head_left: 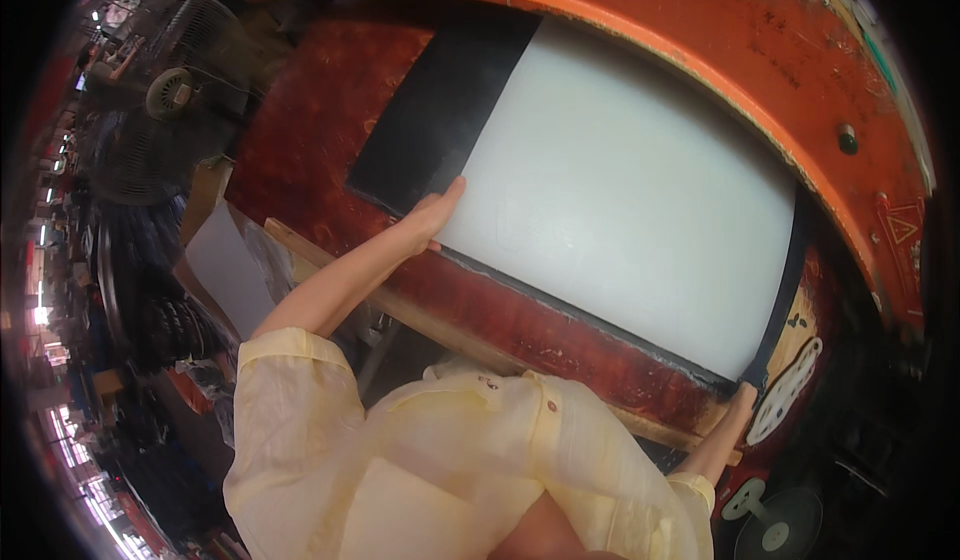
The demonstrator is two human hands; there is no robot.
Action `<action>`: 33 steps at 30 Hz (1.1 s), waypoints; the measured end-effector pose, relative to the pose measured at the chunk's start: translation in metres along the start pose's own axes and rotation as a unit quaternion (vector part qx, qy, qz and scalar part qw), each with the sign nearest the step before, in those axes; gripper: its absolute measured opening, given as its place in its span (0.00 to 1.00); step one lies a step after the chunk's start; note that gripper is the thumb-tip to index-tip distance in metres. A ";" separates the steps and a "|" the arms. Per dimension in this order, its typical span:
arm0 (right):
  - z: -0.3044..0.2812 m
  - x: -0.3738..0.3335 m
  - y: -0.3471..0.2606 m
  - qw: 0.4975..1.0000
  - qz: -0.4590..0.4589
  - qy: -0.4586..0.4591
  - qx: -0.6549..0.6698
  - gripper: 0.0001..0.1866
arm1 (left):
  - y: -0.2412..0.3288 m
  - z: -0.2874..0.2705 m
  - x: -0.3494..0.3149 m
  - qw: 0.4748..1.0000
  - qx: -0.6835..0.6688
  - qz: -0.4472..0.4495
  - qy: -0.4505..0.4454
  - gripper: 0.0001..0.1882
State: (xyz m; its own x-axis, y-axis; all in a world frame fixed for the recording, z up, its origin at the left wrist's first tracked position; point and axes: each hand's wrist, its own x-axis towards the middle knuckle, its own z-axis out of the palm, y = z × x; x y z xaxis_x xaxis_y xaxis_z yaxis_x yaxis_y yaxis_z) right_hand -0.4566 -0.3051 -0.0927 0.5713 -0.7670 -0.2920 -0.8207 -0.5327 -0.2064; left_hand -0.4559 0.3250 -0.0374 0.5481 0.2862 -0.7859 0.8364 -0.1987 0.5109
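A large white sheet [620, 200] lies over a wider black sheet [440, 100], which shows at its left side and along its near and right edges. Both rest on a reddish-brown board [320, 90]. My left hand [432, 222] is at the near left corner of the white sheet, thumb on top where white meets black and fingers curled at the near edge. At the near right corner, my right hand [741, 401] holds the black sheet's edge; most of its fingers are hidden.
A curved orange machine body [690, 20] spans the far side, with a green button [848, 140] on it. Beside my right hand sits a pale plate with holes [785, 392]. A wooden strip [440, 315] runs along the near edge. A large fan [165, 95] stands at left.
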 end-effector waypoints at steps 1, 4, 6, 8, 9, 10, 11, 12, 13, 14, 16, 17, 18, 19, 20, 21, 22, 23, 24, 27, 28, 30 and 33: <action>-0.002 0.002 -0.002 1.000 -0.003 -0.003 0.001 0.39 | 0.001 0.000 0.001 1.000 0.000 -0.004 -0.009 0.47; -0.009 0.002 -0.005 1.000 -0.011 -0.013 0.002 0.38 | 0.001 -0.001 0.006 1.000 0.006 -0.010 -0.027 0.47; -0.010 -0.004 -0.002 0.999 -0.029 -0.016 0.004 0.37 | -0.002 -0.004 0.006 0.999 0.017 -0.005 -0.035 0.47; -0.008 -0.015 0.008 0.997 -0.075 -0.010 -0.005 0.37 | -0.005 -0.009 0.004 0.998 0.037 0.010 -0.045 0.46; -0.006 -0.020 0.014 0.994 -0.106 -0.003 -0.012 0.37 | -0.006 -0.009 0.002 0.997 0.045 0.018 -0.057 0.45; -0.004 -0.025 0.019 0.990 -0.140 0.005 -0.019 0.36 | -0.008 -0.009 0.002 0.997 0.044 0.030 -0.058 0.45; 0.000 -0.030 0.025 0.984 -0.178 0.013 -0.023 0.36 | -0.010 -0.006 0.001 0.995 0.086 0.048 -0.026 0.44; 0.002 -0.033 0.029 0.980 -0.199 0.017 -0.019 0.36 | -0.013 -0.002 0.000 0.990 0.119 0.067 0.017 0.43; 0.004 -0.037 0.033 0.976 -0.216 0.020 -0.017 0.36 | -0.015 0.003 -0.001 0.983 0.154 0.083 0.060 0.43; 0.006 -0.038 0.034 0.976 -0.217 0.025 -0.011 0.35 | -0.017 0.006 -0.001 0.984 0.137 0.096 0.059 0.42; 0.009 -0.039 0.035 0.974 -0.221 0.051 -0.003 0.35 | -0.022 0.011 0.000 0.986 0.108 0.113 0.055 0.41; 0.010 -0.038 0.035 0.971 -0.231 0.061 0.002 0.36 | -0.022 0.012 0.001 0.986 0.092 0.126 0.056 0.42; 0.011 -0.036 0.034 0.968 -0.240 0.068 0.004 0.36 | -0.023 0.013 0.002 0.988 0.076 0.127 0.054 0.42; 0.011 -0.034 0.032 0.978 -0.205 0.045 -0.001 0.35 | -0.024 0.014 0.001 0.990 0.061 0.122 0.046 0.42; 0.012 -0.031 0.031 0.970 -0.232 0.067 0.005 0.34 | -0.024 0.015 0.003 0.992 0.026 0.113 0.044 0.43; 0.012 -0.027 0.030 0.972 -0.227 0.064 0.003 0.33 | -0.022 0.016 0.005 0.993 -0.013 0.105 0.045 0.43; 0.012 -0.025 0.028 0.975 -0.217 0.055 0.000 0.32 | -0.022 0.017 0.005 0.994 -0.056 0.088 0.043 0.44; 0.010 -0.022 0.026 0.978 -0.203 0.046 -0.002 0.31 | -0.020 0.018 0.005 0.994 -0.046 0.060 0.080 0.42; 0.009 -0.020 0.023 0.981 -0.189 0.038 -0.003 0.31 | -0.020 0.019 0.005 0.992 -0.057 0.061 0.093 0.39; 0.002 -0.025 0.012 0.985 -0.171 0.021 -0.011 0.28 | -0.019 0.016 0.005 0.988 -0.101 0.070 0.098 0.32; -0.001 -0.031 0.009 0.984 -0.175 0.016 -0.014 0.27 | -0.019 0.011 0.006 0.989 -0.100 0.070 0.087 0.31; -0.005 -0.046 0.005 0.980 -0.196 0.011 -0.021 0.26 | -0.019 0.000 0.009 0.988 -0.113 0.065 0.077 0.29; 0.000 -0.074 0.013 0.976 -0.216 0.026 -0.026 0.24 | -0.015 -0.016 0.023 0.985 -0.141 0.047 0.084 0.28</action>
State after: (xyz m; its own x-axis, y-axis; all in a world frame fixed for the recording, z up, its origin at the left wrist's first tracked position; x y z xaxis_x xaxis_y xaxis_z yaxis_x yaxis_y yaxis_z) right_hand -0.5097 -0.2554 -0.0733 0.8643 -0.4827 -0.1412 -0.5029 -0.8271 -0.2511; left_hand -0.4552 0.3493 -0.0575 0.5970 0.4355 -0.6737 0.7384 0.0299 0.6737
